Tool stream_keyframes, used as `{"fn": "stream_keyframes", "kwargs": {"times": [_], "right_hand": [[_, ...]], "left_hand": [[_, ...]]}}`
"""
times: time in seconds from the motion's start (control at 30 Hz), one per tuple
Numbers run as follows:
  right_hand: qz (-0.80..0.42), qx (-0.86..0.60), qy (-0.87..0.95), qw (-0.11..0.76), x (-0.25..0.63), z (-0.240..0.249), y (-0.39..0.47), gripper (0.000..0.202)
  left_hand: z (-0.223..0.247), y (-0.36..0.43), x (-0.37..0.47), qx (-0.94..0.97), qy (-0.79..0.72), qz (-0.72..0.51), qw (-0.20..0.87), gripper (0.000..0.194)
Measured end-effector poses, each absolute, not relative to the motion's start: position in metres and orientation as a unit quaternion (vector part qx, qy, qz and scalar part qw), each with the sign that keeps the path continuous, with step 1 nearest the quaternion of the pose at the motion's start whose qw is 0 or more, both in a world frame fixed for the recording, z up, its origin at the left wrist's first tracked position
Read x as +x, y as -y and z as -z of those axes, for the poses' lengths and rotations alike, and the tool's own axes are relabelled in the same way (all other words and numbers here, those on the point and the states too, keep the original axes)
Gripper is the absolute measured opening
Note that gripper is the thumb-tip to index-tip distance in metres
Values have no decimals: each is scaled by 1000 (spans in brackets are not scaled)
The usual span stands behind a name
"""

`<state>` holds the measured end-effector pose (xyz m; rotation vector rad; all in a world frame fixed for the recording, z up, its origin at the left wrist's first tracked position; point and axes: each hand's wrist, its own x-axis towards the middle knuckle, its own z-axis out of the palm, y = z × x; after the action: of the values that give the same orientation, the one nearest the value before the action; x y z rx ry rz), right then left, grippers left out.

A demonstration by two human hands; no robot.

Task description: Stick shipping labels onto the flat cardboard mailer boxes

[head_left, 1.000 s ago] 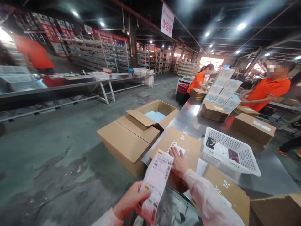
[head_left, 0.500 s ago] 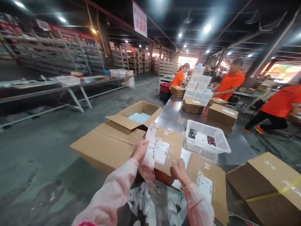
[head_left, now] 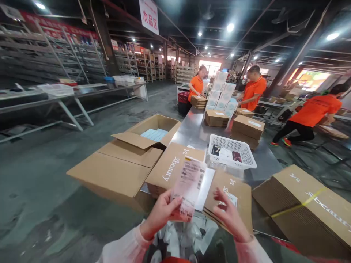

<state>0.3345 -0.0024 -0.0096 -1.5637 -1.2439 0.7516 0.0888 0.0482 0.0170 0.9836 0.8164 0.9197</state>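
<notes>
My left hand (head_left: pixel 163 211) grips a strip of printed shipping labels (head_left: pixel 190 184) by its lower end, thumb on top. The strip is tilted upward and covers part of a flat brown carton (head_left: pixel 171 166) with white "beauty" lettering, the top of a stack on the metal table. To the right, my right hand (head_left: pixel 231 215) is raised with its fingers apart and nothing visible in them. It hovers over a second pile of flat cartons (head_left: pixel 242 199), whose top one bears a white label (head_left: pixel 232 198), partly behind my fingers.
An open carton (head_left: pixel 167 122) with light-blue packs stands to the left. A white basket (head_left: pixel 248 155) with small items sits on the metal table (head_left: pixel 189 126). At the right is a strapped carton bundle (head_left: pixel 301 197). Several people (head_left: pixel 252 89) in orange shirts work beyond.
The label strip has come down and towards me in my left hand. My right hand has left the left stack's carton edge and moved right. A carton without a label now tops that stack.
</notes>
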Motion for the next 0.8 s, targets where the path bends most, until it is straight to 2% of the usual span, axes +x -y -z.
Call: {"fn": "stream_keyframes", "kwargs": {"times": [0.03,0.1,0.23,0.37,0.47,0.6,0.67,0.8], "right_hand": [[-383,-569,515,514,301,10,1,72],[-452,-512,494,538,245,12,1,54],[-481,-501,528,489,206,6,-4,46],[-427,-522,561,480,224,-23,-29,49],[-418,-540,600,416,230,-36,-48,43],[-485,-549,570,373,225,-24,-62,50],[-482,-566,570,350,223,-15,-65,46],[-329,-604,636,349,225,-10,-78,26]], "left_hand": [[-14,-45,91,463,-365,-398,703,46],[-12,-43,92,484,-364,-420,676,44],[-14,-48,78,440,-396,-510,624,41],[-5,-48,69,472,-426,-490,597,39],[9,-45,74,446,-458,-521,566,45],[28,-46,78,427,-473,-552,538,49],[36,-49,76,434,-477,-551,530,47],[44,-60,68,436,-462,-535,558,39]]}}
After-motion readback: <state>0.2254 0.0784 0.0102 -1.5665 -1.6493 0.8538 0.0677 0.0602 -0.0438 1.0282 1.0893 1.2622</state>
